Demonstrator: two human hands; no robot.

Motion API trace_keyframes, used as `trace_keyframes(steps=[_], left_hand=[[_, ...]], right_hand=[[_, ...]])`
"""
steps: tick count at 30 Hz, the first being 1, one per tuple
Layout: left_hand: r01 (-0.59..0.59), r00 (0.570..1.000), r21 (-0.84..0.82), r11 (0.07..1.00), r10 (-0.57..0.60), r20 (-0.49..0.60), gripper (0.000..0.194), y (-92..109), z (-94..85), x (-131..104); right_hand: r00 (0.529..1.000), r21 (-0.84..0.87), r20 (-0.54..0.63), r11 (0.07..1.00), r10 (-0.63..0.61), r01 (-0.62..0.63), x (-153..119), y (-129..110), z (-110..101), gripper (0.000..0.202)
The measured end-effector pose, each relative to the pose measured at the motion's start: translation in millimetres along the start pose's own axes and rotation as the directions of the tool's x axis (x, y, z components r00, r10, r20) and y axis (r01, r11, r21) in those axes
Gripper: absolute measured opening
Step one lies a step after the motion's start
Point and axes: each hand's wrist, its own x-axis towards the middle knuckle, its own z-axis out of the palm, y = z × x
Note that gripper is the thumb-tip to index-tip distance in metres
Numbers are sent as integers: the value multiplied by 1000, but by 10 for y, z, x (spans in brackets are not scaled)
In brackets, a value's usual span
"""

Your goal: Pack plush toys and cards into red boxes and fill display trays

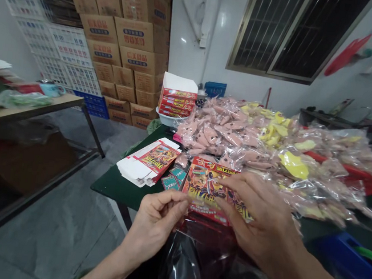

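1. At far left, a pale-topped table bearing a light-blue mug and a crumpled clear bag with something green inside.
2. Behind, along the wall, stacked white crates marked in red and blue, with a blue crate at the bottom.
3. Just right of these, a tall stack of brown cartons printed in red and blue.
4. Nearer, a dark green table; lying on its left part, a red-and-white box blank with white flaps outward.
5. Low and close, the left hand: thumb and forefinger pressed together at the near left corner of the printed box. Cannot tell if pinching anything thin.
6. Farther back, a white basin holding stacked red boxes, with a white flap standing above.
7. Beside the blank, teal cards, partly beneath or against the printed box; cannot tell which.
8. At centre, between both hands, the red-and-yellow printed box, face up at the table's near edge; below, glossy dark plastic.
9. Over the box's right part, the right hand: fingers curved and spread, thumb apart, not closed on anything.
10. Beyond, a broad heap of clear-bagged pink pieces, with yellow pieces among them; above, a barred window.
11. At lower right, a blue bin with a green rim piece.
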Motion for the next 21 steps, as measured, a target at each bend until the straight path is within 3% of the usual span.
trace_keyframes(steps=[3,6,9,12,13,14,17,19,21], left_hand=[[-111,994,22,994,110,25,12,33,13,16],[-213,977,64,975,210,44,10,26,-15,48],[-255,963,134,958,264,-56,7,-25,-65,36],[-266,899,253,930,334,-283,16,-59,-115,-78],[-244,895,267,932,322,-307,13,-59,-129,-134],[-207,918,251,946,276,-284,12,-55,-142,-190],[-27,998,75,997,30,-48,34,-33,-164,-306],[88,994,-35,995,-86,65,41,-22,-160,-317],[142,987,-91,986,-134,90,40,-11,-145,-289]], right_hand=[[989,101,146,995,1,-16,79,-64,7,18],[955,252,295,967,-29,-48,66,-82,97,2],[982,164,96,976,-164,146,-22,-104,189,20],[922,-66,-86,926,-377,372,-106,-141,218,27],[899,-97,-93,902,-428,420,-125,-152,219,27],[882,-110,-98,886,-461,451,-142,-161,223,27],[865,-110,-119,872,-488,477,-188,-179,263,27],[863,-102,-138,873,-486,476,-214,-191,304,28],[860,-97,-143,872,-490,481,-228,-205,333,28]])
